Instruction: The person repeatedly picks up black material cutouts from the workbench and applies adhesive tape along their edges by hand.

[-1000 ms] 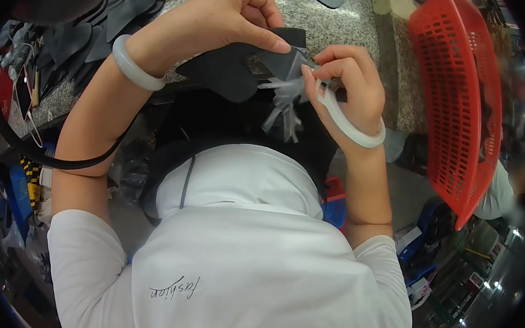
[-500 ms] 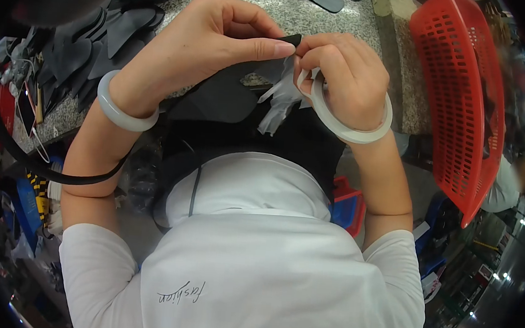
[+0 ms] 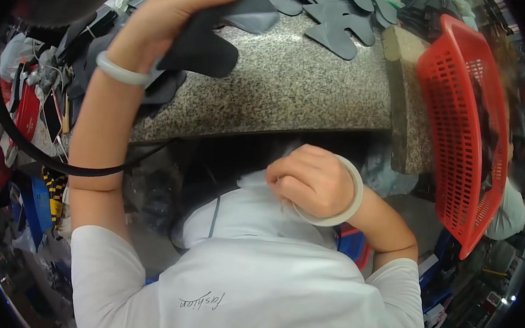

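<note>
My left hand (image 3: 186, 1) is closed on a dark grey flat cut piece (image 3: 206, 52), thumb on top, over the far left of the speckled stone table. Another grey sheet edge (image 3: 255, 18) shows beside the thumb, its lower face shiny. My right hand (image 3: 310, 180) is low in front of my shirt, with its fingers curled. Pale translucent stuff (image 3: 252, 178) shows blurred beside those fingers; whether they grip it is unclear. Around the right wrist sits a cream ring (image 3: 352, 199), and around the left wrist a white bangle (image 3: 121, 73).
Several grey cut pieces (image 3: 334, 37) lie at the table's far side. More are stacked at left near a phone (image 3: 52, 113). A red perforated basket (image 3: 455, 142) stands at right, beside a stone ledge (image 3: 405, 107). A black cable (image 3: 46, 168) loops across my left forearm.
My hands have parted. The left has gone up and away with the grey piece; the right has dropped toward my lap. The view has shifted to show more table.
</note>
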`<control>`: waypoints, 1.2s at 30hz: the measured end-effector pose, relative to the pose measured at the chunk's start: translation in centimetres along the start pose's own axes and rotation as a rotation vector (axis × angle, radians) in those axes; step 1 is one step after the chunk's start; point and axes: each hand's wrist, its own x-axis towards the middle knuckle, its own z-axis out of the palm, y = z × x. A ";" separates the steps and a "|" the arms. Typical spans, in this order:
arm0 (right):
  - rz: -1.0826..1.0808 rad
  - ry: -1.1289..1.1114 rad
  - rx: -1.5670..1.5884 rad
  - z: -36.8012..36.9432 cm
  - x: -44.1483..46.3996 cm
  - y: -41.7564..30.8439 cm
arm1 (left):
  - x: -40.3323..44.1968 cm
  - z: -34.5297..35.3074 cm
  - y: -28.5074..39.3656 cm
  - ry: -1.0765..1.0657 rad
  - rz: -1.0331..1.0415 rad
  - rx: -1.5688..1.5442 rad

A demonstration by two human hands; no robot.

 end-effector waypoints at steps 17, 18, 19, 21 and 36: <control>0.178 0.467 -0.285 -2.0 1.8 3.6 | -4.5 8.2 1.9 0.018 0.277 0.331; 0.178 0.469 -0.281 -1.9 1.9 3.7 | -4.7 8.4 1.8 0.000 0.280 0.347; 0.183 0.520 -0.246 -1.7 2.0 3.8 | -4.9 8.6 1.9 -0.004 0.268 0.349; 0.183 0.571 -0.210 -1.6 2.2 3.9 | -5.1 9.0 1.9 -0.006 0.276 0.356; 0.176 0.370 -0.261 -3.5 2.7 4.2 | -3.9 8.9 0.8 -0.152 0.174 0.183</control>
